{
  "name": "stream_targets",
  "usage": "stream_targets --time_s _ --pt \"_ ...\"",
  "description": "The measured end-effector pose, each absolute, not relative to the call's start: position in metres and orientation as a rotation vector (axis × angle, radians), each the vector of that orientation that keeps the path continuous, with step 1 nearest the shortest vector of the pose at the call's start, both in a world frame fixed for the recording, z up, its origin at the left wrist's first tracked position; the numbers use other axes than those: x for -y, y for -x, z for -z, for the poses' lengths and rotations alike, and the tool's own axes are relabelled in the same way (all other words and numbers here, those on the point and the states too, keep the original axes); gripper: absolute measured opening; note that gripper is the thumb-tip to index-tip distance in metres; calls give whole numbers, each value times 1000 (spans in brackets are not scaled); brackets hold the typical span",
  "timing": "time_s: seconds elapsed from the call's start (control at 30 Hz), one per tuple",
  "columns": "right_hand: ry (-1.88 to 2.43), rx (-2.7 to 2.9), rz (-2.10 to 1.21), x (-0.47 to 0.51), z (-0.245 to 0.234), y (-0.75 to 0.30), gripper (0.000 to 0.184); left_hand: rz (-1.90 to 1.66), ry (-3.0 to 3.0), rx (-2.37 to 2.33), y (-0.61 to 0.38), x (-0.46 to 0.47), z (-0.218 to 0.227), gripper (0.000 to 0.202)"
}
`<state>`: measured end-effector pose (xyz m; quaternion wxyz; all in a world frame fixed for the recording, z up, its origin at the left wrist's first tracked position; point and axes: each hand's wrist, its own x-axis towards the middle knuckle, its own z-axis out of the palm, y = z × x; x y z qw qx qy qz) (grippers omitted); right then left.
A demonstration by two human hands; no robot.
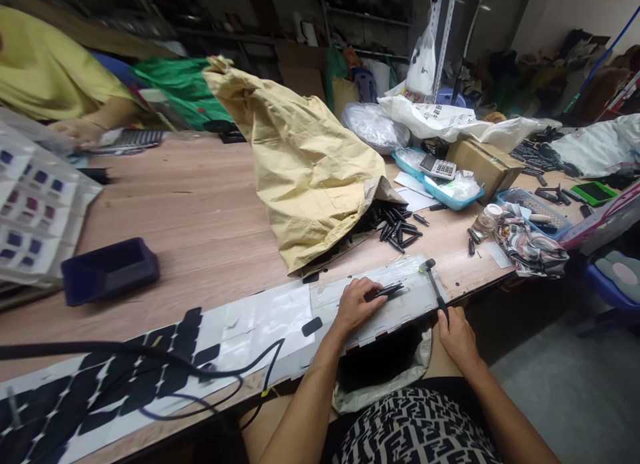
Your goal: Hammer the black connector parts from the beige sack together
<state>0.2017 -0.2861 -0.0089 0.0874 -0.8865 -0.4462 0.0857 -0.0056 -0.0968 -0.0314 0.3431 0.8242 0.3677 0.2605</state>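
- Bag (425,357): mouth open, below the surface's (215,197) near edge.
- Right hand (456,332): wrapped round the handle of a hammer (441,296) at the near edge, its head pointing inward.
- Left hand (359,303): grasping a few black parts (391,290) over the white board (415,305) along the near edge.
- Pile (397,231): more black parts, at the yellow sack's (310,164) mouth.
- Calculator (440,166): on blue trays (459,203), toward the far edge.

Here's the wood-grain table (200,204), and it's loaded: yellow sack (310,164) slumping mid-surface, black pieces (399,228) heaped at its mouth, pale board (400,312) along the near edge, dark blue tray (110,271) left, lidded jar (486,222) right.
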Motion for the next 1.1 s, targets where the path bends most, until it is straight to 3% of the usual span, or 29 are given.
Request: stream_targets --time_s 0.3,0.4,0.67,0.87,0.97,1.1 --pt "2598 1306 -309 286 14 -202 25 -508 -2185 -675 36 156 17 11" --pt "2575 1306 -287 286 17 -203 24 -497 -2206 -689 37 161 16 21" --pt "2508 1329 -258 287 23 -203 25 -709 -2274 -986 -33 76 13 33" --pt "2518 1300 -313 288 23 -202 26 -498 -2423 -1127 -87 21 15 42" --pt "2488 1317 -291 289 24 -202 26 -443 -2541 -1134 -93 13 16 36" --pt "2488 1319 -270 289 25 -201 26 -401 -2621 -1178 -88 10 17 13"
